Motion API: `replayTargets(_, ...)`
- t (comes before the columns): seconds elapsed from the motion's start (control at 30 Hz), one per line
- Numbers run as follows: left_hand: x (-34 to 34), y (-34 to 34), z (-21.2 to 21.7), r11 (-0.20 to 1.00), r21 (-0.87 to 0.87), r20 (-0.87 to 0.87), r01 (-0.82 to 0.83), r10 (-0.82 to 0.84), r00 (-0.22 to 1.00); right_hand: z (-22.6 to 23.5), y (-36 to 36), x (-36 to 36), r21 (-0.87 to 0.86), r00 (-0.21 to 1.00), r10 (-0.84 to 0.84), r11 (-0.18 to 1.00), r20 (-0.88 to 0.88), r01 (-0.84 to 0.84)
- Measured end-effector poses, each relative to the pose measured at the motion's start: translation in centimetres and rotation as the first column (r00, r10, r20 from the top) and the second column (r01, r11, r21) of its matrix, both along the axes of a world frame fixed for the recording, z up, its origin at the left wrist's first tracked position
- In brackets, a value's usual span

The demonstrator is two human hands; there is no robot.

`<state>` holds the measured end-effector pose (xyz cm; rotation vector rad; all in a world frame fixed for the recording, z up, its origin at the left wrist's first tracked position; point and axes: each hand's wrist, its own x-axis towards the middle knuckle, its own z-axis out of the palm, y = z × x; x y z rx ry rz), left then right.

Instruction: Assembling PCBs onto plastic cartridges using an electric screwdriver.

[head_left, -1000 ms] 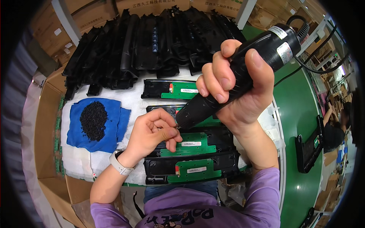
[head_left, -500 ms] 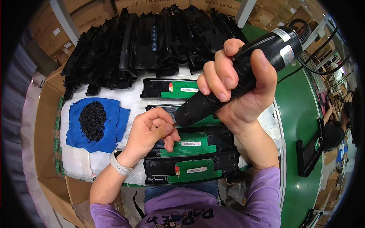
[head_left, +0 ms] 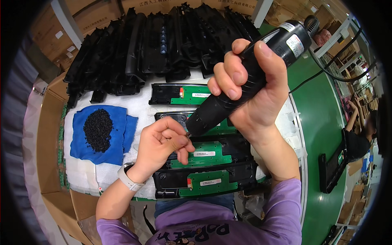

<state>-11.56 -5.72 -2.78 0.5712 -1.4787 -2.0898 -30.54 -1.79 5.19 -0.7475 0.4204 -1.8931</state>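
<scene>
My right hand (head_left: 255, 85) is wrapped around a black corded electric screwdriver (head_left: 245, 77), slanting down and left over the panels. Close to its nose, the thumb and fingertips of my left hand (head_left: 165, 143) are pinched together at the driver's tip. Whatever lies between them is too small to name. Beneath both hands lie several black plastic panels with green circuit boards, among them a middle panel (head_left: 237, 152) and the nearest panel (head_left: 241, 179). Part of the panel under the driver is hidden. A pile of small black screws (head_left: 98, 128) rests on a blue cloth (head_left: 122, 141) at the left.
Many black plastic housings (head_left: 134, 49) stand packed along the back, before cardboard boxes (head_left: 163, 6). A cardboard wall (head_left: 47, 163) borders the left side. To the right runs a green conveyor belt (head_left: 318, 163) carrying a black housing (head_left: 332, 171); another person (head_left: 359, 139) is beyond it.
The screwdriver and my right hand have shifted slightly left and up, the driver's nose staying near my left fingertips. My left hand keeps its pinch, almost in place.
</scene>
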Motion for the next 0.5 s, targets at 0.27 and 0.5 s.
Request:
replayTargets(0.27, 0.20, -0.16, 0.14, 0.999, -0.010, -0.034, 0.037, -0.037, 0.999, -0.25, -0.30, -0.57, 0.020, 0.997, 0.025, 0.999, 0.077, -0.026)
replayTargets(0.5, -0.20, -0.92, -0.35, 0.994, -0.021, 0.026, -0.107, 0.107, 0.994, 0.03, -0.25, -0.55, 0.022, 0.993, 0.068, 0.997, 0.098, -0.071)
